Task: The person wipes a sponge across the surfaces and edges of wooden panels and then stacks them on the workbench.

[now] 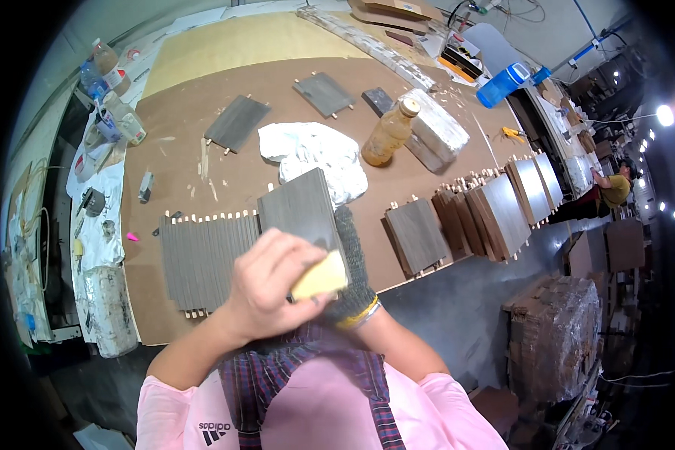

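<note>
My bare left hand (270, 274) is closed around a pale yellow sponge-like block (321, 277), pressed against the lower part of a grey wooden panel (300, 206). The panel stands tilted, with a light wooden dowel at its upper left corner. My right hand (356, 270), in a dark grey knit glove with a yellow cuff, grips the panel's right edge; its fingers are partly hidden. Left of the panel, a row of similar grey panels (210, 259) stands on edge with dowels sticking out. Just beyond it lies a crumpled white cloth (315, 154).
Two grey panels (238, 124) (323, 94) lie flat on the brown-covered table (172, 157). A bottle of amber liquid (388, 139) stands by a wrapped block (431, 135). Stacked panels (495, 214) line the right edge; bottles (124, 116) stand left. Another person (615, 191) is far right.
</note>
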The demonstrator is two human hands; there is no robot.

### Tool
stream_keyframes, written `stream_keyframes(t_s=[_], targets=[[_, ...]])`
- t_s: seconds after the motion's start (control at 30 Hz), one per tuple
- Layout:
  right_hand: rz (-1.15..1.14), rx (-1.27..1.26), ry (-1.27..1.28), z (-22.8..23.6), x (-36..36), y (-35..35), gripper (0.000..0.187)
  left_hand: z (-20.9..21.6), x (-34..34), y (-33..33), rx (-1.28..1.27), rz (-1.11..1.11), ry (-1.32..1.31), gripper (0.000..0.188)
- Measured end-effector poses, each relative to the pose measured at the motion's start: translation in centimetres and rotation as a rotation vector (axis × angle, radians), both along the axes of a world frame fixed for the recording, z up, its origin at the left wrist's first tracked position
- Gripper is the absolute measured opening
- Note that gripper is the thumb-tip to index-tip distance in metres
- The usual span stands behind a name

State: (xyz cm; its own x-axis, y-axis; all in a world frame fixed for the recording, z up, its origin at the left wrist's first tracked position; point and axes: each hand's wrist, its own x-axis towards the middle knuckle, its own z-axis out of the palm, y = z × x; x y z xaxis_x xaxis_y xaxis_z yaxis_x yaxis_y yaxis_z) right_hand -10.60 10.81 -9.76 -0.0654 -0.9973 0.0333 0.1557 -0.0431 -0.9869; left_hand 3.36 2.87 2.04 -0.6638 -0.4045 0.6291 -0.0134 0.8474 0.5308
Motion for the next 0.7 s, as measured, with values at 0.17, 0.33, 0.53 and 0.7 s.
stream_keyframes(t_s=[0.17, 0.33, 0.53, 0.7], targets=[[-0.139, -0.113, 0.121, 2.5, -0.7, -0.3, 0.044, -1.0, 2.3, -0.1, 0.682, -0.271, 0.095, 0.043], [-0.070, 0.118, -0.866, 3.9, -0.8, -0.9, 0.068, -2.4, 3.5, -0.4, 1.397, -0.156, 0.480, 0.061], [-0.322, 0.035, -0.765, 6.5, -0.8, -1.8, 0.086, -4.1, 5.5, -1.4, 1.577, -0.348, 0.744, 0.057], [-0.295, -0.001, -0.810, 9.4, -2.1, -1.0, 0.087, -6.1, 7.0, -1.9, 1.696, -0.533, 0.933, 0.057]])
